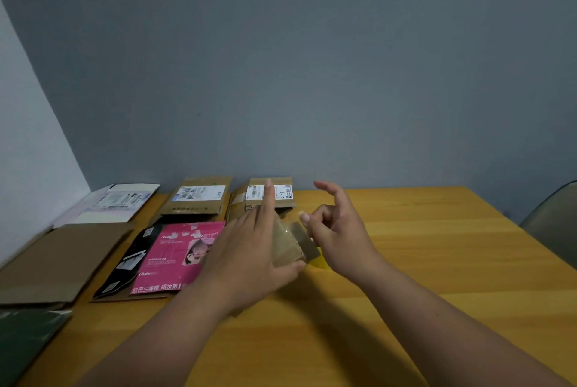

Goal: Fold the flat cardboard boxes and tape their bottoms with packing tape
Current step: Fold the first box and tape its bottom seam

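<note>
A small brown cardboard box [288, 244] is held just above the wooden table [421, 246] between my two hands. My left hand [246, 252] grips it from the left, thumb along its near edge and index finger pointing up. A strip of clear packing tape [298, 228] lies shiny across the top of the box and hangs past its right corner. My right hand [334, 230] is at the box's right side, its curled fingertips pinching the tape end, index finger raised. No tape roll is in view.
Flat boxes lie at the left: a white one [109, 202], a plain brown one [62, 258], a pink-and-black one [168, 258], a labelled brown one [196, 199] and a dark green one [25, 333]. Another labelled box [282, 193] sits by the wall. A chair [552, 221] stands at right.
</note>
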